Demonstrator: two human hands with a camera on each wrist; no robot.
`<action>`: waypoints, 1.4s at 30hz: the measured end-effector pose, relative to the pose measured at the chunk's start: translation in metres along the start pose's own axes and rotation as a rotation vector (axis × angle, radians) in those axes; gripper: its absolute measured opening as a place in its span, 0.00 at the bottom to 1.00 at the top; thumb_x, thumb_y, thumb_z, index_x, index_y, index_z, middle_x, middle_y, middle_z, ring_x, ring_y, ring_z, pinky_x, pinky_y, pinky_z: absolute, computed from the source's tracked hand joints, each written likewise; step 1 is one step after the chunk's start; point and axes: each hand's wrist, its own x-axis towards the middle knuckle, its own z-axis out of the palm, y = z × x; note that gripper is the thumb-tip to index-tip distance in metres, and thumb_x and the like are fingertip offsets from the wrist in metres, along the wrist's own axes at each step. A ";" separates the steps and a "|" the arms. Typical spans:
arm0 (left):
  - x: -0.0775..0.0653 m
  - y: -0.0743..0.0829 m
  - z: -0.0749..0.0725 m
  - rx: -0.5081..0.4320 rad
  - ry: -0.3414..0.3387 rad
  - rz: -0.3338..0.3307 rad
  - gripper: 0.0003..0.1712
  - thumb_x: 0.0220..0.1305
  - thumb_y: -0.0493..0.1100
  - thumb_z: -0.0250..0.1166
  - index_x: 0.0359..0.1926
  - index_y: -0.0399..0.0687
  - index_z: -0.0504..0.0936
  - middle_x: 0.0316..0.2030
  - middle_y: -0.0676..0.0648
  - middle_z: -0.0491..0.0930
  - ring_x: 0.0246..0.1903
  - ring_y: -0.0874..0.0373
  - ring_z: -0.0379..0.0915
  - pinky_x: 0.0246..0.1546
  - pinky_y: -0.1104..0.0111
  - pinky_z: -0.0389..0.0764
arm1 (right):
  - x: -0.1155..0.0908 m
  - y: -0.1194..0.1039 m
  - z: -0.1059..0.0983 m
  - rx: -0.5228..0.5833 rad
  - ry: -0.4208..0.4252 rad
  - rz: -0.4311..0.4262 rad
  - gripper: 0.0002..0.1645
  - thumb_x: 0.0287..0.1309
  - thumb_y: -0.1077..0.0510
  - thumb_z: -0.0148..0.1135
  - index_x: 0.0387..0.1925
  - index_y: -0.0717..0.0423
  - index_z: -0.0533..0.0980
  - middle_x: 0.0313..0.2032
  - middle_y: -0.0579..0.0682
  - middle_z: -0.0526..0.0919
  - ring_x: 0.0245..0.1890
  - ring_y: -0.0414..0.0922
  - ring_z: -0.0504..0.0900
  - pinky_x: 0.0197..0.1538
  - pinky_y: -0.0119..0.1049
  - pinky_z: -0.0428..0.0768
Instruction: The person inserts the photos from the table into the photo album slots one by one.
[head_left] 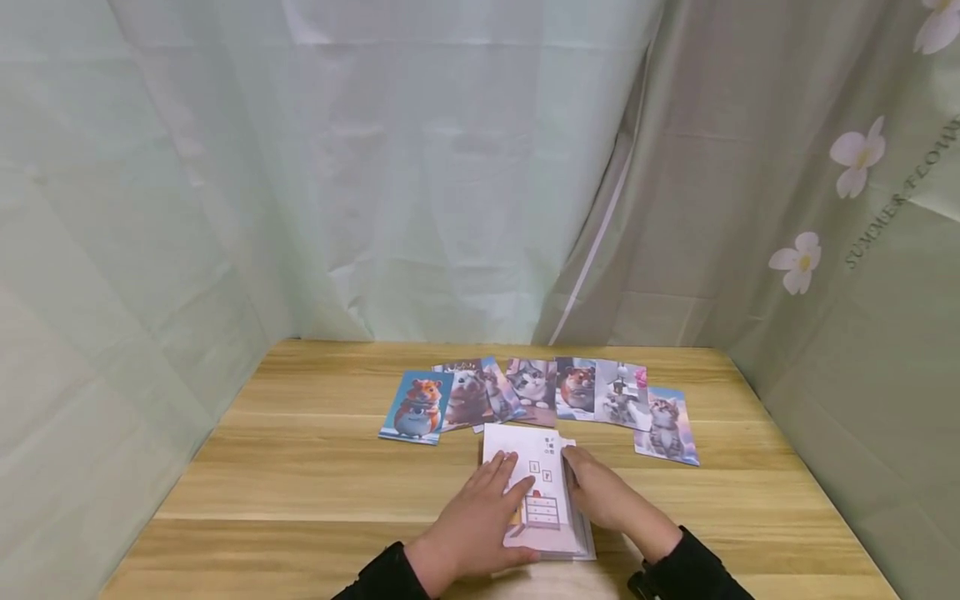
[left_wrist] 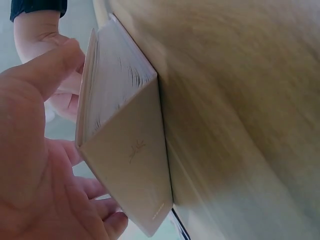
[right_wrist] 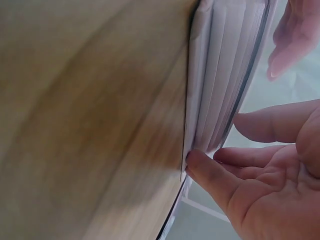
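Observation:
A thick photo album (head_left: 517, 439) with a white illustrated cover lies on the table. My left hand (head_left: 480, 521) rests on this cover, its fingers spread and fairly straight. In the left wrist view the album's plain beige spine (left_wrist: 137, 155) faces that hand, with many page edges beside it. At the far right corner my right hand (head_left: 603, 492) grips the album by its open side. The right wrist view shows the thumb (right_wrist: 265, 124) at the upper cover's edge and a fingertip (right_wrist: 195, 160) at the lower cover's edge, next to the layered pages (right_wrist: 227, 65).
Several animal picture cards lie in a row behind the album, some overlapping. A blue hamster card (head_left: 415, 408) is leftmost, a kitten card (head_left: 666, 427) rightmost. The wooden table (head_left: 300, 483) meets pale curtains (head_left: 450, 183) at its back and sides.

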 end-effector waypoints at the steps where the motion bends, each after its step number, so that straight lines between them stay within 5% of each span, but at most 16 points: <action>1: 0.000 0.000 0.000 0.001 -0.003 0.003 0.53 0.56 0.76 0.62 0.74 0.50 0.66 0.75 0.36 0.54 0.75 0.42 0.46 0.74 0.53 0.55 | 0.000 0.000 0.000 -0.007 0.000 -0.005 0.30 0.62 0.73 0.53 0.65 0.80 0.63 0.66 0.75 0.65 0.69 0.66 0.63 0.71 0.58 0.62; 23: 0.002 0.001 0.000 0.036 -0.031 -0.003 0.48 0.56 0.69 0.68 0.70 0.48 0.71 0.74 0.38 0.60 0.75 0.45 0.50 0.73 0.55 0.57 | 0.001 0.002 0.000 -0.056 -0.015 -0.040 0.26 0.66 0.71 0.53 0.64 0.79 0.65 0.65 0.75 0.67 0.69 0.67 0.64 0.70 0.58 0.63; 42: 0.001 -0.005 0.000 -0.012 0.036 0.026 0.49 0.60 0.70 0.64 0.72 0.45 0.67 0.74 0.38 0.58 0.75 0.45 0.49 0.72 0.56 0.61 | 0.004 0.006 0.000 -0.089 -0.037 -0.048 0.28 0.66 0.70 0.54 0.65 0.78 0.65 0.66 0.74 0.65 0.69 0.66 0.63 0.71 0.57 0.63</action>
